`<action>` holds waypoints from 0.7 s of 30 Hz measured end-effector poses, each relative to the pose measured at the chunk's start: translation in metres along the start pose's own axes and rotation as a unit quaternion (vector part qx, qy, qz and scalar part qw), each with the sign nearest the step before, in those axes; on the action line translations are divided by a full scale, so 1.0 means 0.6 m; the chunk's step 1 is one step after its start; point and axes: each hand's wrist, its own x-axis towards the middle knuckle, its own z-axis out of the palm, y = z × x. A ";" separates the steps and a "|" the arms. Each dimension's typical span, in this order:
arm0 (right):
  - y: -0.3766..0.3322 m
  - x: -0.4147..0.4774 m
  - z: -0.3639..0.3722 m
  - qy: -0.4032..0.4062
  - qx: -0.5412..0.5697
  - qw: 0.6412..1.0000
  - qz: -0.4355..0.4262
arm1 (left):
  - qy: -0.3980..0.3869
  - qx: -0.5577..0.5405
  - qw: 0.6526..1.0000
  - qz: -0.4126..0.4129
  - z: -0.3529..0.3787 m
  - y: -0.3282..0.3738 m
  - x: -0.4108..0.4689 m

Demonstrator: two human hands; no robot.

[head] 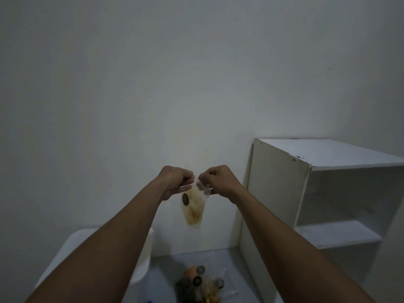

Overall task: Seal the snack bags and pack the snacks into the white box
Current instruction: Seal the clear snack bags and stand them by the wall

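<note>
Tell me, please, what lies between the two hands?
In the head view, only the top edge of the clear snack bag spans the gap between the left hand and right hand; both pinch it.

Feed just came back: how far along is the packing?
Done: nothing visibly; the inside of the white box is out of view. In hand: left hand and right hand pinch the top of one clear snack bag, apparently sealing it. Left: the snack pile below, unpacked.

Grey surface — white box, snack pile, white shelf unit standing on it.
</note>
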 end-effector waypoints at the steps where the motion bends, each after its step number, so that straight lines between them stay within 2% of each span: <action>1: 0.003 -0.001 0.001 -0.001 -0.009 1.000 -0.006 | 0.008 -0.008 1.000 -0.002 0.000 -0.003 0.003; 6: 0.043 -0.001 0.012 -0.010 -0.104 0.994 -0.024 | 0.038 -0.051 0.998 0.006 -0.003 -0.021 0.016; 8: 0.063 0.003 0.018 0.022 -0.106 0.994 -0.027 | 0.043 -0.019 0.999 0.025 -0.005 -0.038 0.025; 12: 0.098 0.011 0.021 0.061 -0.056 0.997 -0.012 | 0.119 0.115 0.984 0.063 -0.021 -0.097 0.051; 14: 0.118 0.018 0.020 0.054 -0.027 0.998 -0.001 | 0.088 0.142 0.986 0.029 -0.030 -0.134 0.071; 17: 0.152 0.035 0.017 0.049 0.014 0.999 0.018 | 0.011 0.119 0.991 -0.052 -0.029 -0.186 0.093; 19: 0.180 0.050 0.020 0.051 0.041 0.997 0.032 | 0.012 0.092 0.994 -0.060 -0.025 -0.216 0.108; 21: 0.216 0.066 0.028 0.054 0.047 0.996 0.051 | 0.046 0.079 0.994 -0.053 -0.020 -0.243 0.127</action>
